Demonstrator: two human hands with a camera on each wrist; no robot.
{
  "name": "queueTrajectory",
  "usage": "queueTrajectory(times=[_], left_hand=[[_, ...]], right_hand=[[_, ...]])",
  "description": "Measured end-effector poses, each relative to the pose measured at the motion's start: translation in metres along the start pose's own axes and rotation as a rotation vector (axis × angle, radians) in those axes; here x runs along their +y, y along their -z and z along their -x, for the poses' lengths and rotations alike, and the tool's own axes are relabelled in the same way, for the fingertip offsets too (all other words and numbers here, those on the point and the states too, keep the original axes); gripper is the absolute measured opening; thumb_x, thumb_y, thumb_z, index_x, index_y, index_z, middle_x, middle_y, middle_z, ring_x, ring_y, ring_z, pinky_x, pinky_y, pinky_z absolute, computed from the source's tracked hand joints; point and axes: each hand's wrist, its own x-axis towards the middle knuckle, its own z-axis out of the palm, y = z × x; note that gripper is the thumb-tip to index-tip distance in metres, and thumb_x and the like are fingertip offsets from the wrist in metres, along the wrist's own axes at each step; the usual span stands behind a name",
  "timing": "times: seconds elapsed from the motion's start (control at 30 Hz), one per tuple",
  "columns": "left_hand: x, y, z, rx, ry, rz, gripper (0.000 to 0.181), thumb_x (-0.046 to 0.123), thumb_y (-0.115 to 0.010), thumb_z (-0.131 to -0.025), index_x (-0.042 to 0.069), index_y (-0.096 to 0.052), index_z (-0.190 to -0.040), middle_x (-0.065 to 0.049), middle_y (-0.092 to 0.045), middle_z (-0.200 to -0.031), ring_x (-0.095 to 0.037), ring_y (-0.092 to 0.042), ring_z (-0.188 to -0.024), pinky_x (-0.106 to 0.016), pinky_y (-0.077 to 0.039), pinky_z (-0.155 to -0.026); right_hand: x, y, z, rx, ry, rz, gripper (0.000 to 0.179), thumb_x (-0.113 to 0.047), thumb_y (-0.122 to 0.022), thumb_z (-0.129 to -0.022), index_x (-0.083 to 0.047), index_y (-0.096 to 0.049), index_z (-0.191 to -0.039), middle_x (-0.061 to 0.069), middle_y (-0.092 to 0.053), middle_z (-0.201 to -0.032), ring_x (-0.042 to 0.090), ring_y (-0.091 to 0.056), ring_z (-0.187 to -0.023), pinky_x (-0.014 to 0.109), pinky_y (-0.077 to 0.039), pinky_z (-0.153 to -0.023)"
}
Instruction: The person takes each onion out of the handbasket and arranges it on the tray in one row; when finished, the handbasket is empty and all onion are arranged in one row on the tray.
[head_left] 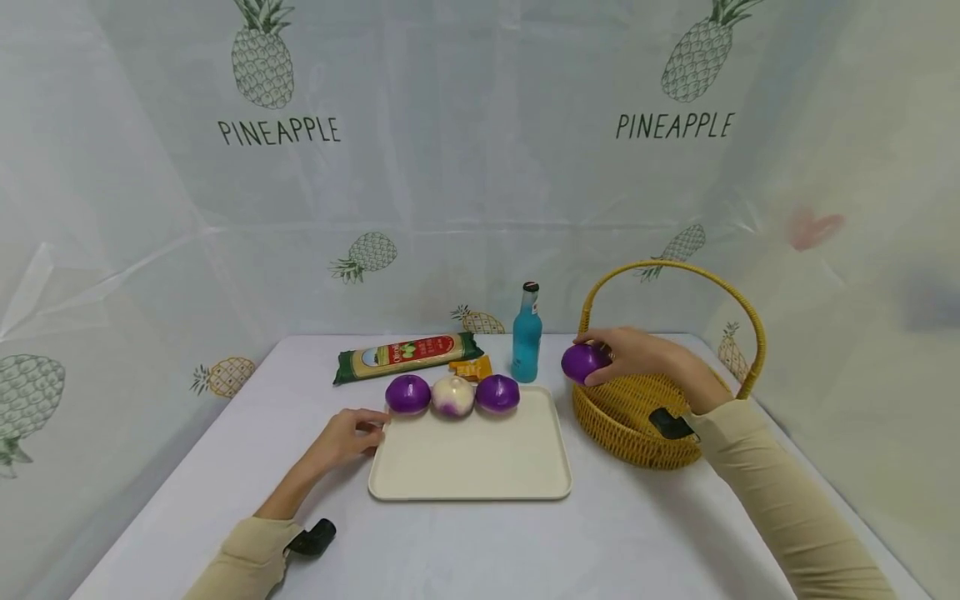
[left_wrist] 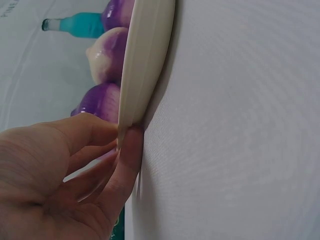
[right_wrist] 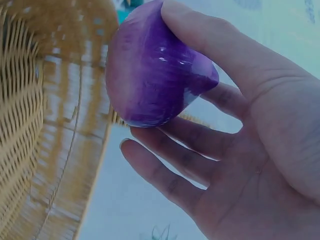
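Note:
My right hand [head_left: 630, 354] holds a glossy purple onion [head_left: 585, 364] over the left rim of a wicker basket [head_left: 637, 450]. In the right wrist view, thumb and fingers grip the onion [right_wrist: 150, 70] around its sides, its pointed tip toward the palm. My left hand [head_left: 348, 437] pinches the left edge of a cream tray [head_left: 472, 462]. The left wrist view shows the thumb on top of the tray's rim [left_wrist: 145, 60] and fingers beneath it. Along the tray's far side sit a purple onion [head_left: 408, 394], a white-and-purple one [head_left: 453, 397] and another purple one [head_left: 498, 393].
Behind the tray lie a long green-ended packet [head_left: 408, 356] and a small orange packet [head_left: 471, 368]. A blue bottle [head_left: 527, 337] with a dark cap stands upright between tray and basket. The basket's tall handle [head_left: 675, 265] arches above it. A pineapple-printed sheet [head_left: 480, 167] hangs behind the white table [head_left: 465, 550].

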Motion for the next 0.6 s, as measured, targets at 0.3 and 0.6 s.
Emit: queueTrajectory(times=[0.3, 0.6], left_hand=[[0.003, 0.001, 0.0, -0.005, 0.001, 0.018, 0.033, 0.0, -0.064, -0.086, -0.003, -0.068, -0.119, -0.021, -0.071, -0.106, -0.022, -0.068, -0.088, -0.024, -0.06, -0.063], [0.001, 0.001, 0.0, -0.01, -0.001, 0.025, 0.033, 0.001, -0.064, -0.086, -0.003, -0.068, -0.119, -0.02, -0.072, -0.104, -0.018, -0.068, -0.082, -0.024, -0.06, -0.062]], right_hand=[[-0.03, -0.016, -0.02, -0.011, 0.011, 0.012, 0.069, -0.037, -0.077, -0.083, -0.014, -0.05, -0.141, 0.012, -0.063, -0.127, 0.023, -0.063, -0.109, 0.04, -0.057, -0.094], [-0.032, -0.041, -0.047, -0.054, 0.065, 0.05, 0.067, -0.034, -0.077, -0.083, -0.009, -0.049, -0.139, 0.013, -0.062, -0.129, 0.026, -0.06, -0.114, 0.042, -0.054, -0.099]])
